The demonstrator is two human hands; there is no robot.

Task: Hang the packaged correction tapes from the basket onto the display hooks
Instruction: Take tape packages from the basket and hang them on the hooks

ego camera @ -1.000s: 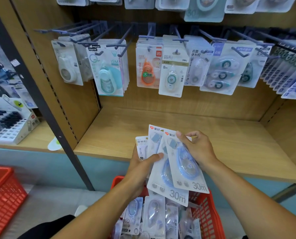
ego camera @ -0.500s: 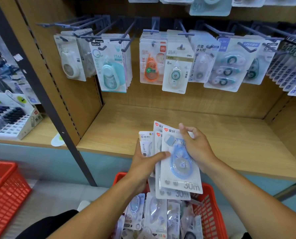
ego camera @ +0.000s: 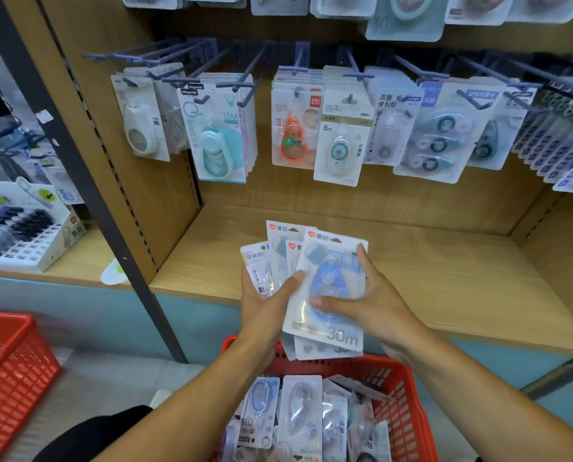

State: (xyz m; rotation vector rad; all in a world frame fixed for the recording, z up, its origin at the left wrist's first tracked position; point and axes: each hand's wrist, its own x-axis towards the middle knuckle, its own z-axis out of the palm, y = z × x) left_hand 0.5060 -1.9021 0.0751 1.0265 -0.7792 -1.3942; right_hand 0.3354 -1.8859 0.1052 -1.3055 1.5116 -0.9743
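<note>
Wooden shelf (bare) behind both hands' grip, left hand and right hand, clutching packets.

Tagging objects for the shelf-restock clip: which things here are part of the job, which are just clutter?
In the job: fanned packs held by left hand and right hand; red basket; empty hooks.
Clutter: second red basket; pen display box.

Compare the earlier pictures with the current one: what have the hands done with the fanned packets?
The right hand slid down the front packet, regripping its lower middle, and squared it over the fan. The left hand still grips the fan above the red basket. Nothing hung yet.
</note>
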